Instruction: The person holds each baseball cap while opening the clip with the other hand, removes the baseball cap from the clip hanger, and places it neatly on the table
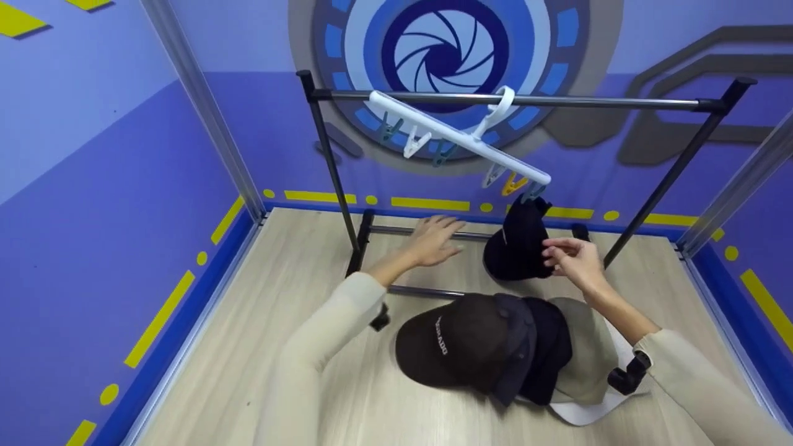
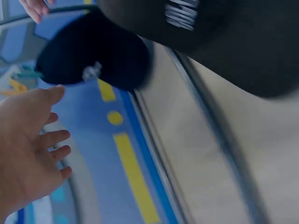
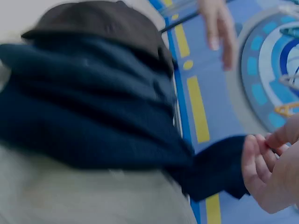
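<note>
A black cap (image 1: 520,241) hangs from the dark teal clip (image 1: 534,192) at the right end of a white clip hanger (image 1: 458,136). Beside that cap, my right hand (image 1: 576,263) has its fingers loosely bent; in the left wrist view a gap shows between them and the cap. My left hand (image 1: 433,240) is to the cap's left, fingers spread and holding nothing. Its palm and fingers (image 2: 58,137) show in the left wrist view, below the hanging cap (image 2: 96,53). Nearer to me, a row of nested caps lies on the table, a dark brown cap (image 1: 464,341) at its left end.
The hanger hooks over the top bar (image 1: 595,101) of a dark metal rack, whose lower bars (image 1: 427,291) sit on the wooden tabletop (image 1: 248,347). Other clips, including a yellow clip (image 1: 514,183), dangle from the hanger. Blue printed walls (image 1: 111,204) enclose the table.
</note>
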### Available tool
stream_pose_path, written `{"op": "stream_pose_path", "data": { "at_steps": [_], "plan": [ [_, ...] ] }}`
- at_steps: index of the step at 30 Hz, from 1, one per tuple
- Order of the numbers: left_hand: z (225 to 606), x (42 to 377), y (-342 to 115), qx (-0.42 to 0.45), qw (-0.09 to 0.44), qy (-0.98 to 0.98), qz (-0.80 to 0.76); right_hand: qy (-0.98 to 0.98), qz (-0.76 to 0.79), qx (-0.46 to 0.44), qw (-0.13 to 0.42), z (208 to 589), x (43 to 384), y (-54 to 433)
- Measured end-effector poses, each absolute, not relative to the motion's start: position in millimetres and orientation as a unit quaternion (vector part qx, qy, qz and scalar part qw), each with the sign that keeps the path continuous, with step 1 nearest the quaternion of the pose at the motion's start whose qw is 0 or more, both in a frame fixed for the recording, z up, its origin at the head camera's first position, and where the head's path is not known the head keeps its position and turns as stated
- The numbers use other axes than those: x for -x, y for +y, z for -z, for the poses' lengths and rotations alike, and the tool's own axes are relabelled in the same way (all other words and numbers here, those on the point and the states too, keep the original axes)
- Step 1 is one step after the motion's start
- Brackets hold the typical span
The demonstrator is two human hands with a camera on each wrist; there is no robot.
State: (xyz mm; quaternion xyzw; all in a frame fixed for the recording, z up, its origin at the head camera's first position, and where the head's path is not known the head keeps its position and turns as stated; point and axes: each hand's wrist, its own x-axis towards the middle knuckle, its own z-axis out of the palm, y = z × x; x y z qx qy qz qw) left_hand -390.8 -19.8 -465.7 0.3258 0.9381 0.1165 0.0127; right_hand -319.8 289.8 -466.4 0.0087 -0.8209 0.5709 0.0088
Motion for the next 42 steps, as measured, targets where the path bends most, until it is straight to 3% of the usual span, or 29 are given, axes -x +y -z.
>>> {"op": "stream_pose_path", "data": {
  "at_steps": [7, 13, 20, 33, 42],
  "plan": [
    [454, 415, 62, -0.266, 0.048, 0.943, -0.197, -0.883, -0.454, -0.016, 0.12, 479, 348, 301],
    [469, 442, 93, -0.138, 0.038, 0.913, -0.383, -0.882, -0.459, -0.029, 0.105, 487, 368, 288],
    [482, 448, 106, -0.145, 0.051, 0.774, -0.614, -0.883, -0.457, -0.029, 0.106, 491, 377, 266],
    [472, 448, 126, -0.15, 0.048, 0.744, -0.649, -0.89, -0.445, -0.003, 0.097, 479, 382, 266],
    [466, 452, 130, -0.2, 0.07, 0.703, -0.678, -0.881, -0.467, -0.034, 0.065, 480, 383, 269]
  ]
}}
